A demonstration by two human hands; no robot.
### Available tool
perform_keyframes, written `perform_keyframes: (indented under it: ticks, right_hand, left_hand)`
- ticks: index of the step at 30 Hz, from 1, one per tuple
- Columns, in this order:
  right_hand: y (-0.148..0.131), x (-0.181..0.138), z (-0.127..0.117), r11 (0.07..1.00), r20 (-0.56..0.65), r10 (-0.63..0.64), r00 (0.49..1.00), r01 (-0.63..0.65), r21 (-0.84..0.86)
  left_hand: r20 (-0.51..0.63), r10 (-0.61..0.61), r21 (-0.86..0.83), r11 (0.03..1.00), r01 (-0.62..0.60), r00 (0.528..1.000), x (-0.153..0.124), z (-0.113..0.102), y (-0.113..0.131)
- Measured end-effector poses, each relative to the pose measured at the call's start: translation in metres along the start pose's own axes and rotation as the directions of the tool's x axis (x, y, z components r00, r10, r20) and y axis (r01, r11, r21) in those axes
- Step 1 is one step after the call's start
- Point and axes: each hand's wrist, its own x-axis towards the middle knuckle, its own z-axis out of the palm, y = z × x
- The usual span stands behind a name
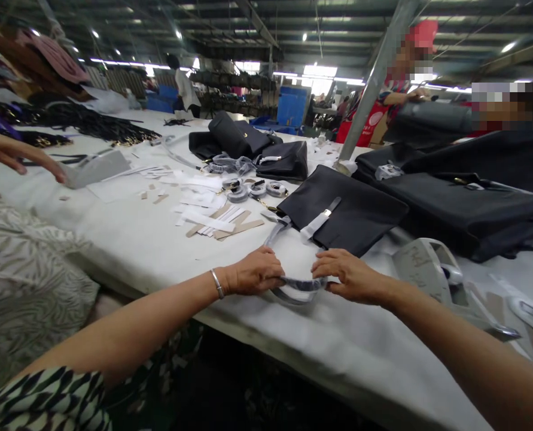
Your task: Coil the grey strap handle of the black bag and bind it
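A black handbag [351, 212] lies flat on the white table [127, 233], with a white-wrapped strap across its flap. Its plastic-wrapped handle [298, 286] arches toward me at the table's near edge. My left hand [255, 272] is closed on the handle's left end, and a silver bangle sits on that wrist. My right hand [349, 275] is closed on the handle's right end. Both hands rest on the table with the handle stretched between them.
Paper strips [212, 218] and tape rolls [252, 190] lie behind my hands. More black bags [454, 197] are stacked at right and centre back [248, 146]. A tape dispenser [432, 272] sits right of my hand. Another person's hand [19, 157] reaches in at left. A metal pole [374, 84] rises behind.
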Motion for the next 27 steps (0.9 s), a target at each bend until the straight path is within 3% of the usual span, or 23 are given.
perform_keyframes:
  ticks: [3, 6, 10, 15, 18, 23, 27]
  right_hand:
    - [0.016, 0.015, -0.013, 0.995, 0.113, 0.007, 0.994, 0.005, -0.099]
    - [0.043, 0.018, -0.020, 0.981, 0.144, 0.039, 0.989, -0.011, -0.191]
    - [0.070, 0.003, -0.013, 0.975, 0.158, 0.052, 0.986, -0.016, -0.223]
    - [0.075, -0.012, 0.000, 0.967, 0.135, 0.094, 0.986, -0.058, -0.249]
    - [0.068, -0.009, 0.005, 0.948, 0.108, 0.129, 0.986, -0.091, -0.304]
    - [0.049, 0.001, 0.016, 0.880, 0.044, 0.157, 0.987, -0.120, -0.459]
    - [0.045, -0.007, 0.020, 0.878, 0.029, 0.208, 0.978, -0.174, -0.445]
  left_hand:
    - [0.003, -0.051, 0.052, 0.997, 0.051, 0.999, -0.009, -0.008, -0.002]
    - [0.001, -0.041, 0.121, 0.992, 0.041, 0.999, -0.013, -0.013, 0.000]
    - [-0.013, 0.005, 0.151, 0.989, -0.003, 1.000, -0.012, -0.027, 0.004]
    - [0.026, -0.028, 0.137, 0.990, 0.024, 0.999, -0.018, -0.045, 0.013]
    - [0.071, -0.012, 0.080, 0.997, 0.006, 0.997, -0.023, -0.037, 0.024]
    - [0.009, 0.053, 0.034, 0.998, -0.054, 0.999, -0.014, -0.010, 0.055]
    - [0.119, 0.146, 0.094, 0.983, -0.158, 0.982, -0.008, 0.008, 0.077]
